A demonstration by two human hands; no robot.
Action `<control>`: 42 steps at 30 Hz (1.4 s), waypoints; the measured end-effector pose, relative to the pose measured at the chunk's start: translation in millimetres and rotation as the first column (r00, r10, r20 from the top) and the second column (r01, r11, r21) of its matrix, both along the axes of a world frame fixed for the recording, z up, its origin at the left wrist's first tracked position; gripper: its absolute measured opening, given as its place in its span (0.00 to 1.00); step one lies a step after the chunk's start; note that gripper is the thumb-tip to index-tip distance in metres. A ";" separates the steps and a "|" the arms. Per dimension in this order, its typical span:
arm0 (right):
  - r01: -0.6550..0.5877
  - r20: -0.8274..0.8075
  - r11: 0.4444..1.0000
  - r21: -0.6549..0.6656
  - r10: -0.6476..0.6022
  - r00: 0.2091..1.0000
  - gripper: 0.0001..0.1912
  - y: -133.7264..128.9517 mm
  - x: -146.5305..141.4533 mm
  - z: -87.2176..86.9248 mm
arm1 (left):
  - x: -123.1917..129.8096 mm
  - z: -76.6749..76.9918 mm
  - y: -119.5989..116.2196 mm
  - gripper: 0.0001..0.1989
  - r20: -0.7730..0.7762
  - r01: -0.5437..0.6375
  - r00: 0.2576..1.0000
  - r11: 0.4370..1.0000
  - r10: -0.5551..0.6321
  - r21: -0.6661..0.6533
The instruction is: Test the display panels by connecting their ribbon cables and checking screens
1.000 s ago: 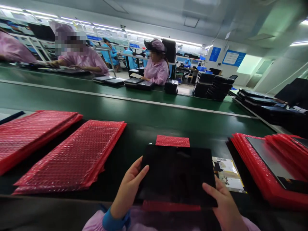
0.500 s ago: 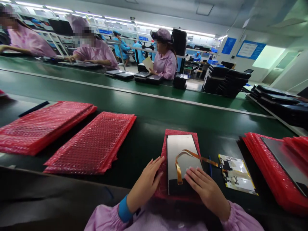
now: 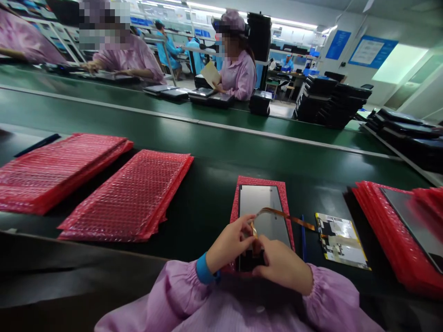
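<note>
A flat display panel point(image 3: 258, 196) lies on a red bubble-wrap sleeve point(image 3: 235, 208) in front of me. An orange flex cable point(image 3: 292, 218) arches over the panel and runs right to a board with silver and black parts point(image 3: 342, 242). My left hand point(image 3: 232, 243), with a blue band at the wrist, has its thumb and fingers closed on the cable near the panel's lower part. My right hand point(image 3: 280, 263) is curled over the panel's lower right, its fingertips by the cable end; whatever it pinches is hidden.
A blue pen-like tool point(image 3: 303, 237) lies between panel and board. Red bubble-wrap stacks lie at left point(image 3: 128, 198) and right point(image 3: 391, 235), the right one with a panel point(image 3: 411, 221) on top. Across the green bench, people in pink point(image 3: 238, 74) work beside black device stacks point(image 3: 332, 103).
My left hand has moved right from the sleeve's edge onto the cable and closed. My right hand has shifted left and curled its fingers near the cable end. The view has tilted slightly.
</note>
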State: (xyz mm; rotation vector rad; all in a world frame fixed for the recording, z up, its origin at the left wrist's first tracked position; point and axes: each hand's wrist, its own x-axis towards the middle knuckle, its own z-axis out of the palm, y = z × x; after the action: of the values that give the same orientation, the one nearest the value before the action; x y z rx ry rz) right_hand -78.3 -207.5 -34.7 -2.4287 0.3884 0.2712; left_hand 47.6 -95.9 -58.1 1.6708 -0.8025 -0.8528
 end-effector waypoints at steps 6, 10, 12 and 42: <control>0.006 -0.014 0.999 0.052 -0.005 1.000 0.16 3.1 1.9 2.5 | -1.7 -3.6 1.4 0.30 0.084 0.010 0.996 1.000 -0.011 0.018; 0.081 0.136 0.996 -0.026 -0.077 0.988 0.11 -1.2 -15.3 -8.9 | -1.5 -6.6 1.0 0.31 0.038 0.002 0.999 1.000 -0.002 0.009; 0.332 0.320 0.929 -0.161 -0.269 0.908 0.13 -12.3 -30.8 -22.9 | -0.7 -9.1 0.9 0.32 0.011 -0.028 1.000 1.000 0.028 -0.011; 0.405 0.428 0.771 0.491 -0.619 0.659 0.20 12.2 -12.6 -35.6 | -0.9 -15.3 2.1 0.25 -0.230 -0.351 0.924 0.917 0.306 -0.192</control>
State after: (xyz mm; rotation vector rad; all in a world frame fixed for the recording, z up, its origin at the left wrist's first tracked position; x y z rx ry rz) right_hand -90.9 -195.2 -70.4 -1.8061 0.6727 -0.5978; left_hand 46.8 -93.7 -73.4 1.4373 -0.4456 -0.6468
